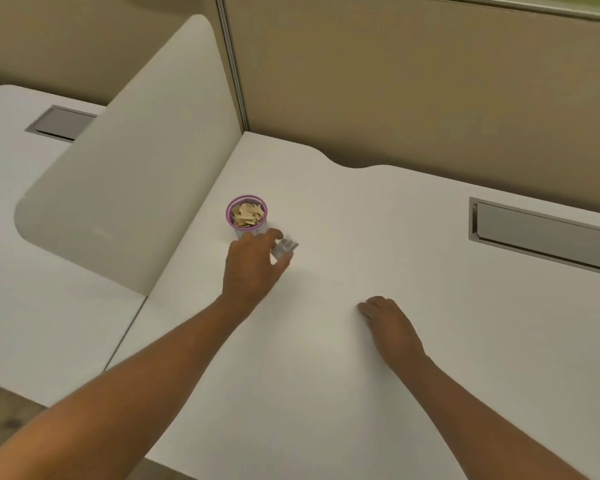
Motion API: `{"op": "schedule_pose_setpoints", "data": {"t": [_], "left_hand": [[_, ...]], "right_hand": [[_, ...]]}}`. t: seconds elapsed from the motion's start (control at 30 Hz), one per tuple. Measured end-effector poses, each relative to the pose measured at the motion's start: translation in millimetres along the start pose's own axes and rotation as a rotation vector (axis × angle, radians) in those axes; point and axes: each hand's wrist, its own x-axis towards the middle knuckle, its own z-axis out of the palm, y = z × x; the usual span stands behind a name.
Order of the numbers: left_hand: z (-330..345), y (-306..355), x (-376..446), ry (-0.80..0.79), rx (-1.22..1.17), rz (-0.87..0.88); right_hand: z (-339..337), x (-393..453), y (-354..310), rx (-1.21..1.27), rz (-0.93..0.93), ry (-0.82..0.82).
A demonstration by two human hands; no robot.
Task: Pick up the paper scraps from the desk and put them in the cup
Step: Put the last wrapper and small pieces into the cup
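Note:
A small cup (pixel 230 216) with a purple rim stands on the white desk (pixel 361 220) near the left divider. Several tan paper scraps (pixel 246 215) lie inside it. My left hand (pixel 250 268) hovers just in front of the cup, its fingers pinched on a pale, blurred paper scrap (pixel 285 247) to the right of the cup. My right hand (pixel 392 327) rests knuckles up on the desk nearer to me, fingers curled together, with nothing visible in it.
A rounded white divider panel (pixel 125 188) rises left of the cup. Tan partition walls (pixel 413 81) close off the back. A metal cable hatch (pixel 541 233) is set into the desk at right, and another cable hatch (pixel 61 123) into the neighbouring desk at left.

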Motion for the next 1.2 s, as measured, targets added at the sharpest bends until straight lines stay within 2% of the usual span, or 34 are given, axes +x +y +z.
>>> {"op": "schedule_pose_setpoints", "data": {"t": [0.03, 0.1, 0.23, 0.4, 0.5, 0.67, 0.73, 0.9, 1.07, 1.2], "left_hand": [[-10, -9, 16, 0.087, -0.001, -0.062], [-24, -29, 44, 0.129, 0.032, -0.171], [-28, -57, 74, 0.012, 0.068, -0.264], [-16, -64, 86, -0.175, 0.192, -0.246], [-12, -68, 88, -0.218, 0.143, -0.237], [-16, -78, 88, -0.155, -0.111, -0.280], [-20, -81, 81, -0.140, -0.129, -0.260], [-24, -88, 28, -0.020, -0.166, -0.079], [-22, -84, -15, -0.144, -0.183, -0.117], [-21, -83, -29, -0.147, -0.235, -0.124]], "right_hand": [[1, -1, 0, 0.012, -0.009, 0.012], [2, -4, -2, 0.062, 0.027, 0.018], [7, -14, -9, 0.110, 0.079, 0.050], [16, -32, -30, 0.140, 0.071, 0.108], [6, -25, -61, 0.259, 0.037, 0.207], [-43, 22, -142, 0.421, -0.106, 0.327], [-63, 49, -172, 0.434, -0.160, 0.366], [-84, 120, -234, 0.301, -0.233, 0.381], [-76, 167, -260, 0.148, -0.164, 0.324], [-63, 176, -262, -0.023, -0.159, 0.310]]}}
